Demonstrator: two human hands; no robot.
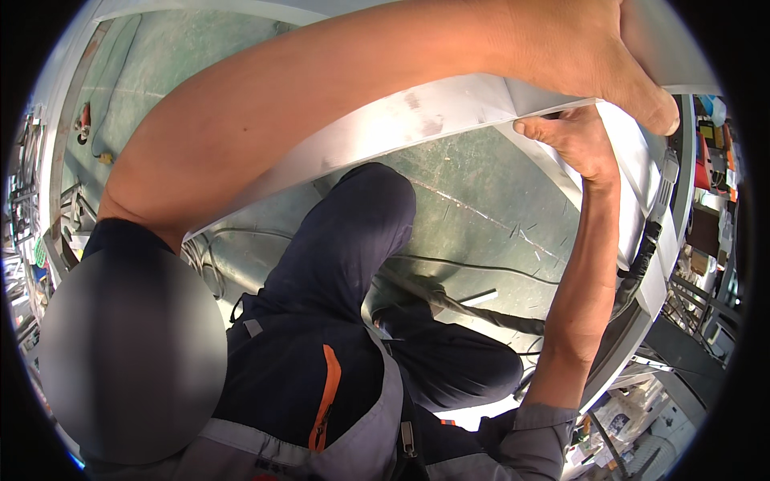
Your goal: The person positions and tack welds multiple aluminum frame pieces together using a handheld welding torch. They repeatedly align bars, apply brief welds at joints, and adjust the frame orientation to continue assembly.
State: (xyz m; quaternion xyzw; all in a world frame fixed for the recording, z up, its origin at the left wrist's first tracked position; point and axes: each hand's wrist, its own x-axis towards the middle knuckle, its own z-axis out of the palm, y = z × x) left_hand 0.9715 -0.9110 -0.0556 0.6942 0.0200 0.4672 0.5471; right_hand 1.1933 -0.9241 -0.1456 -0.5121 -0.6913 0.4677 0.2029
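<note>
My left arm reaches across the top of the view, and my left hand (607, 60) lies over the end of a bare metal beam (415, 114). Its thumb points down to the right; the other fingers are cut off or hidden, so its grip is unclear. Just below, my right hand (577, 141) pinches the beam's lower edge near a corner joint, thumb on the near side and fingers mostly hidden behind. A slanting metal member (541, 159) runs down from that joint. To the right of my right forearm, a black-handled tool (646, 249) with a cable rests along the metal frame (656, 282).
Cables (481, 264) and a dark hose (493, 315) cross the green floor (463, 180) by my legs. At far left, a red power tool (84, 123) lies on the floor. Shelving with assorted items (710, 156) stands at right. A blurred oval hides the lower left.
</note>
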